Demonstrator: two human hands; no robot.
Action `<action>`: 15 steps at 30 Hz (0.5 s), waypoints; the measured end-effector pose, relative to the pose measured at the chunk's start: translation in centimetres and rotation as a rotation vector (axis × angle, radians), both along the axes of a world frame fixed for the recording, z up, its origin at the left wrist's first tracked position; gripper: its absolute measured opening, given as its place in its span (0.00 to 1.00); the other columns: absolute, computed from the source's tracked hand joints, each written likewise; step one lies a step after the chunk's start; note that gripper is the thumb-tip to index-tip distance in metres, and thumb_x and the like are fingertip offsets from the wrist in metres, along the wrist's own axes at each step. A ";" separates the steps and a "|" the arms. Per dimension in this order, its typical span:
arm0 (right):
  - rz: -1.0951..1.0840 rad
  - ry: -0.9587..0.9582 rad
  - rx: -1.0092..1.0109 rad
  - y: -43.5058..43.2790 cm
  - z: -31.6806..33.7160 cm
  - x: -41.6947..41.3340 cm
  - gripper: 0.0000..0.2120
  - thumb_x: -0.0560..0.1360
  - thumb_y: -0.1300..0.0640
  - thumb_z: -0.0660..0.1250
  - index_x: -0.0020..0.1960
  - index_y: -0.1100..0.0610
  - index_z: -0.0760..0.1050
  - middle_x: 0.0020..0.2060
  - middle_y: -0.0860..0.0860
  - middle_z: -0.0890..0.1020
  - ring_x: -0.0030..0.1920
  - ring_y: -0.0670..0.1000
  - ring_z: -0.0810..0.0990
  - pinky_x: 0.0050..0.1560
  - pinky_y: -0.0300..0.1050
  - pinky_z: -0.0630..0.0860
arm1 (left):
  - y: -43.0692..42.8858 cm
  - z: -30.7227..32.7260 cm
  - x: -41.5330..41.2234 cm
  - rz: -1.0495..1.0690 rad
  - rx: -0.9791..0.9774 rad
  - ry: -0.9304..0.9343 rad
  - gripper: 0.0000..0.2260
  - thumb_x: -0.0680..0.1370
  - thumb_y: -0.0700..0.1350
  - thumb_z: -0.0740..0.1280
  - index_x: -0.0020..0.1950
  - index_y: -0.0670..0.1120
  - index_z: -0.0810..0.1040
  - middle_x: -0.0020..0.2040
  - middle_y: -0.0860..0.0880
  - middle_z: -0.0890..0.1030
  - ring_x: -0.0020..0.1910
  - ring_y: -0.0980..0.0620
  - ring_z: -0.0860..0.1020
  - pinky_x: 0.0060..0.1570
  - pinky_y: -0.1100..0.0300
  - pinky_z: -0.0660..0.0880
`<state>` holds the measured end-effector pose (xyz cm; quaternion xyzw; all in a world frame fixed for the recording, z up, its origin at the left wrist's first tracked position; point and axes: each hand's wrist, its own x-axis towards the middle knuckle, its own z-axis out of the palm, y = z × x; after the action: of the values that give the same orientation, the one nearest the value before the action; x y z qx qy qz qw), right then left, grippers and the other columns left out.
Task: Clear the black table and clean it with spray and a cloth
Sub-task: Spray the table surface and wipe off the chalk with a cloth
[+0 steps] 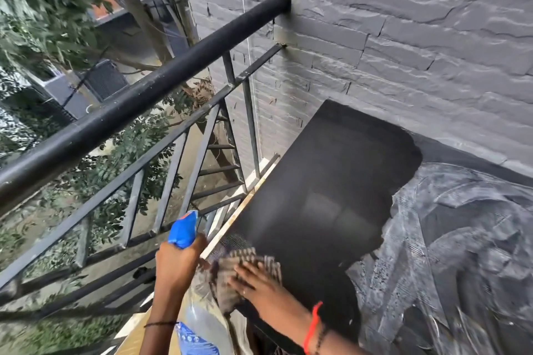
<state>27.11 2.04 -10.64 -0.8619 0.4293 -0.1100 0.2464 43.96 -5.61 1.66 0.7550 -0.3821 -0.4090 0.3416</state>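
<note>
The black table [326, 181] stands against a grey stone wall, its top bare on the left half. My left hand [176, 265] grips a clear spray bottle with a blue trigger head [184, 229], held just off the table's near left edge. My right hand [259, 287] presses a grey striped cloth [245, 265] flat on the table's near corner, fingers spread over it.
A crumpled clear plastic sheet [461, 253] covers the table's right side. A black metal railing [138, 101] with a thick top bar runs along the left, with trees and ground far below. The grey stone wall [403, 37] closes the back.
</note>
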 end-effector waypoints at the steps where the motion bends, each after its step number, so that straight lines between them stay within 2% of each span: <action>1: -0.010 0.019 -0.001 0.9 -0.5 -1.7 0.31 0.66 0.65 0.57 0.67 0.50 0.71 0.68 0.50 0.72 0.70 0.51 0.67 0.69 0.51 0.65 | 0.0 0.0 0.1 0.002 -0.006 0.008 0.16 0.66 0.44 0.70 0.40 0.29 0.76 0.24 0.45 0.74 0.18 0.53 0.73 0.30 0.58 0.67; 2: -0.039 0.053 -0.014 0.8 -0.8 -3.4 0.31 0.64 0.65 0.60 0.66 0.49 0.73 0.66 0.49 0.74 0.67 0.50 0.71 0.70 0.47 0.63 | 0.0 0.0 0.3 0.000 -0.007 0.008 0.14 0.68 0.41 0.71 0.41 0.29 0.76 0.24 0.45 0.74 0.17 0.54 0.72 0.29 0.59 0.68; 4: -0.123 0.097 0.033 -1.1 -0.5 -6.1 0.35 0.62 0.70 0.60 0.68 0.52 0.71 0.69 0.53 0.71 0.69 0.55 0.69 0.74 0.44 0.50 | 0.2 -0.2 0.6 -0.014 -0.006 -0.001 0.09 0.72 0.36 0.69 0.42 0.29 0.76 0.25 0.45 0.74 0.16 0.56 0.72 0.26 0.62 0.68; 6: -0.235 0.113 -0.002 -4.2 -0.1 -6.9 0.35 0.67 0.74 0.53 0.73 0.56 0.63 0.73 0.55 0.62 0.74 0.57 0.58 0.74 0.43 0.39 | 0.6 -0.3 0.9 -0.034 -0.018 -0.014 0.07 0.73 0.35 0.68 0.41 0.30 0.76 0.25 0.44 0.73 0.15 0.58 0.71 0.21 0.66 0.67; 7: -0.275 0.120 -0.004 -5.9 0.3 -6.3 0.34 0.70 0.74 0.53 0.74 0.56 0.61 0.75 0.55 0.58 0.75 0.57 0.53 0.73 0.43 0.37 | 0.8 -0.4 1.0 -0.032 -0.022 -0.016 0.06 0.73 0.35 0.68 0.40 0.31 0.76 0.25 0.45 0.72 0.15 0.58 0.71 0.19 0.67 0.66; 9: -0.312 0.118 0.035 -8.1 1.2 -3.5 0.33 0.72 0.74 0.56 0.75 0.56 0.59 0.75 0.55 0.56 0.76 0.56 0.50 0.76 0.46 0.41 | 1.3 -0.3 1.0 -0.026 -0.028 -0.023 0.04 0.72 0.34 0.68 0.37 0.37 0.75 0.24 0.46 0.72 0.14 0.57 0.70 0.22 0.64 0.67; 11: -0.286 0.126 0.043 -8.9 2.0 0.1 0.30 0.74 0.72 0.55 0.74 0.57 0.60 0.75 0.55 0.56 0.76 0.56 0.51 0.75 0.50 0.45 | 1.8 -0.1 0.8 -0.023 -0.031 -0.021 0.09 0.72 0.34 0.68 0.35 0.44 0.73 0.22 0.47 0.72 0.14 0.56 0.70 0.28 0.59 0.67; 13: -0.207 0.125 0.015 -8.0 2.1 3.5 0.27 0.76 0.71 0.53 0.74 0.57 0.61 0.75 0.57 0.57 0.75 0.58 0.52 0.75 0.52 0.46 | 2.3 0.1 0.6 -0.021 -0.024 -0.001 0.10 0.71 0.34 0.69 0.35 0.45 0.72 0.24 0.45 0.72 0.15 0.55 0.71 0.31 0.57 0.68; 15: -0.168 0.129 0.011 -5.8 2.0 5.2 0.27 0.76 0.71 0.52 0.73 0.57 0.61 0.74 0.58 0.58 0.74 0.60 0.53 0.74 0.57 0.47 | 2.6 0.5 0.3 -0.016 0.002 -0.003 0.07 0.68 0.40 0.71 0.35 0.42 0.74 0.25 0.43 0.73 0.20 0.49 0.75 0.32 0.53 0.70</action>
<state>32.32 -3.73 -8.60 -0.8267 0.5157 -0.0724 0.2130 44.30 -3.00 2.19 0.7530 -0.3880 -0.4110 0.3370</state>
